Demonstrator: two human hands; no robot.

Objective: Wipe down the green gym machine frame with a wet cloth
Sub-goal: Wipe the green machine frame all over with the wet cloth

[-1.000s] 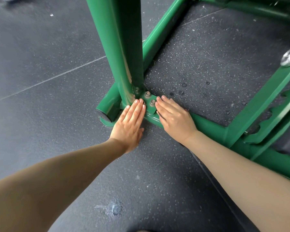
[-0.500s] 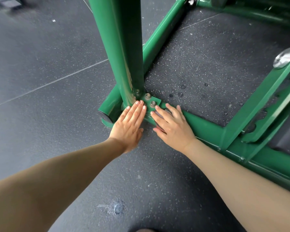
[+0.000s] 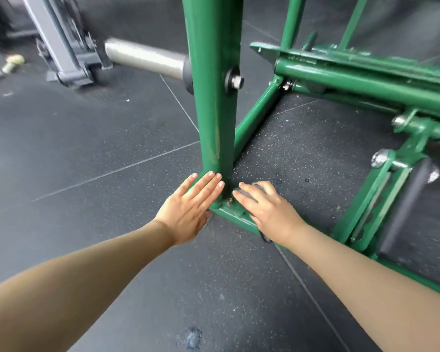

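The green painted steel gym machine frame (image 3: 212,80) stands on the dark speckled rubber floor (image 3: 87,161). Its thick upright post comes down to a corner joint where 2 low base tubes meet, and a small bolted plate (image 3: 230,203) sits at this joint. A grey wet cloth (image 3: 249,193) lies on the base tube just right of the post foot, and most of it is hidden under the right hand (image 3: 267,212). Only a small grey fold shows between the fingers, and a dark end comes out below the wrist.

The right hand rests on top of this cloth with the fingers a little bent and spread. It presses the cloth down on the tube and the plate. I cannot tell if the thumb closes around the cloth.

The left hand (image 3: 191,207) is flat, with 4 straight fingers held together. The fingertips touch the foot of the post and the palm lies against the corner. It holds nothing.

Further away, a silver metal sleeve (image 3: 144,57) sticks out to the left of the post, and a grey machine base (image 3: 61,41) stands behind it. On the right is a black roller pad (image 3: 404,212) inside the frame.
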